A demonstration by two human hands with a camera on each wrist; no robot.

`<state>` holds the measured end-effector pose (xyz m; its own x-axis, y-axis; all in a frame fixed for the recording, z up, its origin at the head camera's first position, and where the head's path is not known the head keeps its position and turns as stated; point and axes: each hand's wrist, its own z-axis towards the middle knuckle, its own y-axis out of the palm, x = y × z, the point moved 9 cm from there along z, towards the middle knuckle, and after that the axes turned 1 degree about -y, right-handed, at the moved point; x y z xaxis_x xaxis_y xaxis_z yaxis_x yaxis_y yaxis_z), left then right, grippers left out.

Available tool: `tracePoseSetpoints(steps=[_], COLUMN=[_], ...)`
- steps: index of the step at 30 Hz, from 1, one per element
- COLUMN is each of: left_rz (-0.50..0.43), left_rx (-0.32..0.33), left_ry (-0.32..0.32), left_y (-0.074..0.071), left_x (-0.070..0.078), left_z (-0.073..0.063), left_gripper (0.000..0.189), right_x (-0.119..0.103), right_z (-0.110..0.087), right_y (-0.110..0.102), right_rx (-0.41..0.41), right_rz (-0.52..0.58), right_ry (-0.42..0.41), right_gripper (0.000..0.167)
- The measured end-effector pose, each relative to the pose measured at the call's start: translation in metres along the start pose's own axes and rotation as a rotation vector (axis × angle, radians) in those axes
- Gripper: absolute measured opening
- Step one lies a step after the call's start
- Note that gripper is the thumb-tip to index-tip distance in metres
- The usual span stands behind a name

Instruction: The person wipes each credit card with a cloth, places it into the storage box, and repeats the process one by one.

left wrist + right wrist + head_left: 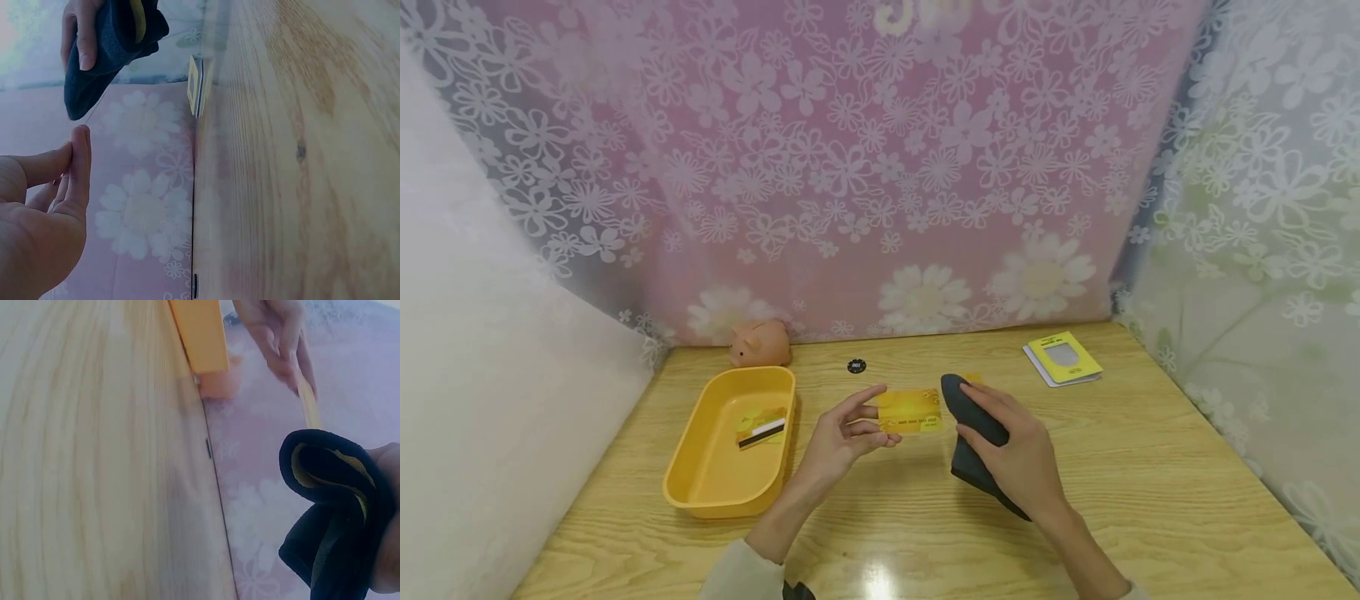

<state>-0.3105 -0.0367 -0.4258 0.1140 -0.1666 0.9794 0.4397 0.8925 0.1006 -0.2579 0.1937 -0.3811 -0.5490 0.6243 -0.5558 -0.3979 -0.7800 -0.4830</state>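
Note:
My left hand (844, 433) pinches a gold bank card (910, 412) by its left end, held up over the table. In the left wrist view the card is seen nearly edge-on from the fingertips of the left hand (47, 219). My right hand (1018, 450) grips a folded dark blue-grey cloth (973, 417) close to the card's right end. Yellow shows inside the folds of the cloth (337, 469) in the right wrist view. There, the card (308, 406) points down toward the cloth from the left hand (281, 337).
A yellow plastic basin (707, 467) at the left holds several cards (762, 427). Behind it sits a pink piggy bank (762, 342). A black poker chip (856, 366) lies near the back, and a yellow booklet (1063, 358) at the back right. A flowered curtain (850, 208) hangs behind.

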Motion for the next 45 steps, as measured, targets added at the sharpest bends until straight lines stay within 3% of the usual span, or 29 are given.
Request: tracePoseSetpoints(steps=[7,16,24,34,45], left_rz=[-0.01,0.081,0.08,0.088,-0.028], left_rx=[0.013,0.048,0.044,0.046,0.047], left_ry=[0.013,0.016,0.017,0.03,0.03], left_y=[0.004,0.002,0.004,0.002,0.0], left_x=[0.001,-0.002,-0.002,0.0,0.0], left_z=[0.003,0.004,0.006,0.003,0.0], left_gripper=[0.062,0.063,0.061,0.061,0.061], right_x=[-0.026,-0.05,-0.064,-0.058,-0.02], right_z=[-0.001,-0.003,-0.001,0.0,0.001], right_y=[0.02,0.046,0.057,0.053,0.023], right_rx=[-0.053,-0.117,-0.128,-0.113,-0.036], right_rz=[0.063,0.141,0.107,0.069,-0.004], right_ry=[-0.042,-0.046,-0.071,-0.058,-0.041], right_gripper=[0.065,0.066,0.062,0.061,0.063])
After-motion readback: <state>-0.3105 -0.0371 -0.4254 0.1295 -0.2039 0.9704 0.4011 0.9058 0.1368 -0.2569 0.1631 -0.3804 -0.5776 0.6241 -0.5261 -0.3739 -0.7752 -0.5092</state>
